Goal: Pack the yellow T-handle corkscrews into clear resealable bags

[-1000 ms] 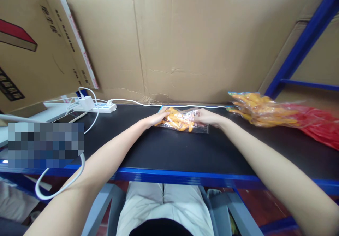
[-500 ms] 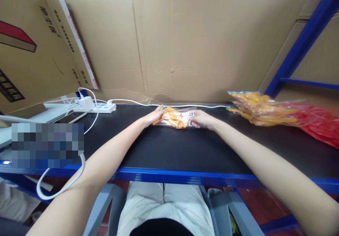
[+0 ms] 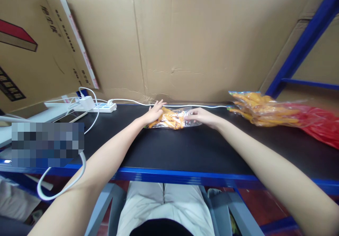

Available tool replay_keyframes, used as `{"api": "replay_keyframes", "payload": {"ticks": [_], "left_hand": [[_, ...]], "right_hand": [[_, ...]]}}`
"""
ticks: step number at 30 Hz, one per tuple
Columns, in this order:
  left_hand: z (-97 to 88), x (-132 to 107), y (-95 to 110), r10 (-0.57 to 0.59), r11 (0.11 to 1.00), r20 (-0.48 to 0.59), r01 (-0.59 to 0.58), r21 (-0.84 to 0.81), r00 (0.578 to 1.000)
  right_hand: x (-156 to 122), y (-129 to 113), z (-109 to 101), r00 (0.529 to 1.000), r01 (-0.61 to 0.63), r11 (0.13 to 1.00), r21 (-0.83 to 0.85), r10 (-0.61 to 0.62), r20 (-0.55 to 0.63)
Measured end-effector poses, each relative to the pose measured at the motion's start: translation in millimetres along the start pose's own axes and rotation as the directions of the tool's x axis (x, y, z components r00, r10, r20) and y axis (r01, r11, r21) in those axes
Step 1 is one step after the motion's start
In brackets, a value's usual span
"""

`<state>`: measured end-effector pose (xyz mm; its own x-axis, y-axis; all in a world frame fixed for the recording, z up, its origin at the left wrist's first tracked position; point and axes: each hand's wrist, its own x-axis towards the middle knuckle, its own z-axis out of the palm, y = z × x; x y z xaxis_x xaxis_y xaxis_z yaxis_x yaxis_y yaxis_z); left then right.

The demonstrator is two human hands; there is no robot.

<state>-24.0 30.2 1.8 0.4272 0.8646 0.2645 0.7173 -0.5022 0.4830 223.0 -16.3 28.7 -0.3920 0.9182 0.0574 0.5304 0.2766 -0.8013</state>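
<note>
A clear plastic bag of orange-yellow pieces lies flat on the black tabletop in front of me. My left hand rests over the bag's left end, its fingers stretched out and apart. On the opposite side, my right hand has thumb and fingers closed on the loose clear plastic at the bag's right end. I cannot make out exactly what the pieces inside are.
Several similar bags of orange-yellow pieces are piled at the right, against a red plastic bag. A white power strip with a charger and cables sits at the left. Cardboard walls the back; a blue rail edges the front.
My left hand has lifted its fingers off its grip and spread them over the bag's left end. The bag lies flatter and slightly further left. My right hand keeps hold of the right end.
</note>
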Motion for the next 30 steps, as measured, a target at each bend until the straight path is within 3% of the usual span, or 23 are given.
{"api": "replay_keyframes", "payload": {"ticks": [4, 6, 9, 12, 16, 19, 21, 25, 30], "left_hand": [[-5.1, -4.4, 3.7, 0.017, 0.999, 0.020, -0.018, 0.035, 1.000], [-5.8, -4.9, 6.1, 0.024, 0.999, -0.020, -0.023, 0.047, 0.999], [-5.5, -3.9, 11.1, 0.018, 1.000, -0.157, -0.015, 0.024, 0.987], [-3.9, -1.7, 13.3, -0.052, 0.998, -0.283, 0.043, -0.036, 0.958], [0.7, 1.6, 8.4, -0.171, 0.983, -0.324, 0.137, -0.123, 0.930], [3.4, 2.5, 3.9, -0.281, 0.942, -0.215, 0.226, -0.249, 0.935], [3.3, 2.3, 2.1, -0.275, 0.919, -0.141, 0.217, -0.328, 0.951], [1.9, 3.1, -1.7, -0.247, 0.894, -0.052, 0.207, -0.398, 0.968], [4.9, 4.4, -7.6, -0.305, 0.927, -0.122, 0.264, -0.266, 0.945]], "right_hand": [[2.6, 3.0, 0.8, 0.995, 0.025, 0.974, -0.227, -0.046, -0.089], [5.6, 9.2, -1.1, 0.978, -0.027, 0.906, -0.423, -0.065, -0.200], [7.3, 16.7, -3.4, 0.904, -0.154, 0.748, -0.646, -0.158, -0.398], [5.1, 18.3, -5.2, 0.841, -0.247, 0.670, -0.700, -0.211, -0.499], [4.7, 19.0, -10.2, 0.838, -0.375, 0.654, -0.658, -0.064, -0.541], [10.1, 25.6, -14.2, 0.872, -0.420, 0.730, -0.540, 0.160, -0.462], [14.8, 32.4, -14.2, 0.891, -0.400, 0.808, -0.432, 0.232, -0.390], [20.8, 42.8, -6.9, 0.926, -0.267, 0.924, -0.274, 0.168, -0.337], [21.5, 39.8, 3.8, 0.925, -0.157, 0.987, -0.046, 0.130, -0.356]]}}
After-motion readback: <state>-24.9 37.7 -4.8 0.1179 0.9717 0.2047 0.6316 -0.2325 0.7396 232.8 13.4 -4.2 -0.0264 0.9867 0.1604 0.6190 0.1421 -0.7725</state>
